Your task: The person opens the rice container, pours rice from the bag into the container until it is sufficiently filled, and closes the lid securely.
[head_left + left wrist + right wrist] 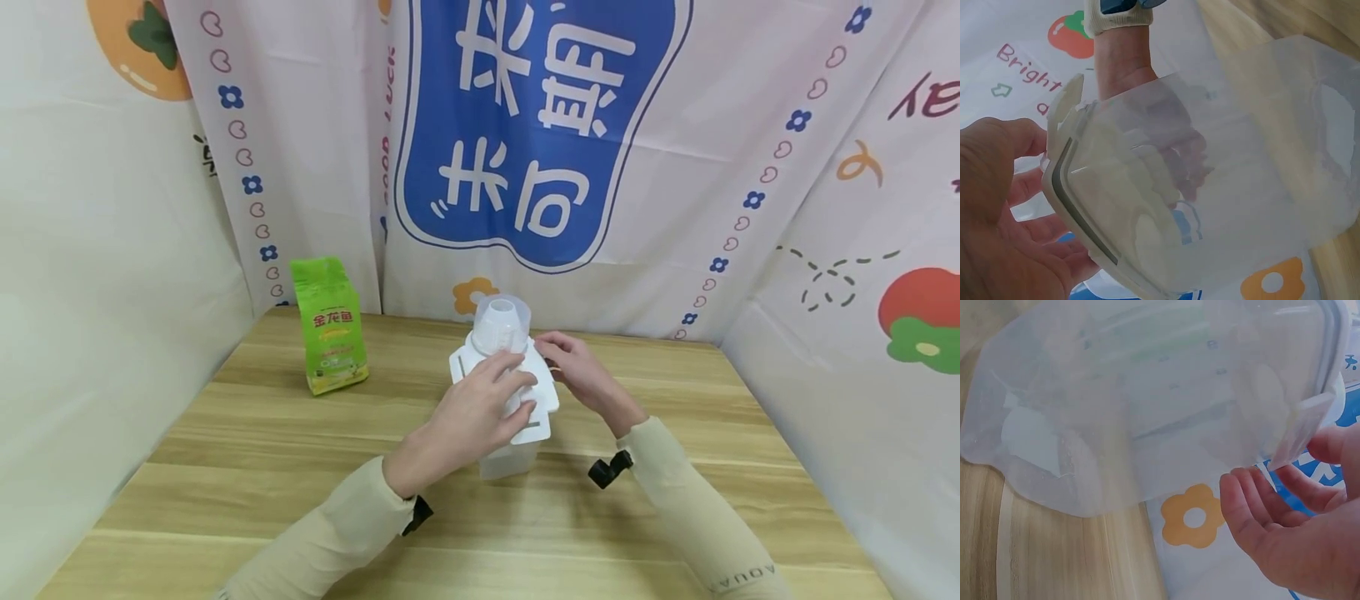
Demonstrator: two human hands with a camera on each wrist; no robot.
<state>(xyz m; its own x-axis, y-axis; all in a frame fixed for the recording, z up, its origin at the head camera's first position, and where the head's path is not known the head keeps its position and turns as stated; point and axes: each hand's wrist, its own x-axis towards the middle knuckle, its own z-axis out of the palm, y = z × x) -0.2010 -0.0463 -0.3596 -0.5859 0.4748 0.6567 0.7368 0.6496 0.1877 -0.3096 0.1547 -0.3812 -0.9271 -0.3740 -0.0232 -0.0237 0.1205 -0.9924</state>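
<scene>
Backdrop (pixel 322 158): printed white cloth behind a wood-grain table (pixel 187 475)
Container (pixel 507 463): translucent, standing mid-table, white lid (pixel 542 390) on
Clear cup (pixel 487 333): atop the lid, a paler conical form showing inside
Left hand (pixel 476 408): fingers loosely spread across the lid, hiding part of it
Right hand (pixel 576 368): thumb and finger pinching the side flap (pixel 1302 431)
Green bag (pixel 330 333): upright, left of the container, well apart

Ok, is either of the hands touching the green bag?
No, the left hand and right hand are at the white lid, while the green bag stands apart.
</scene>
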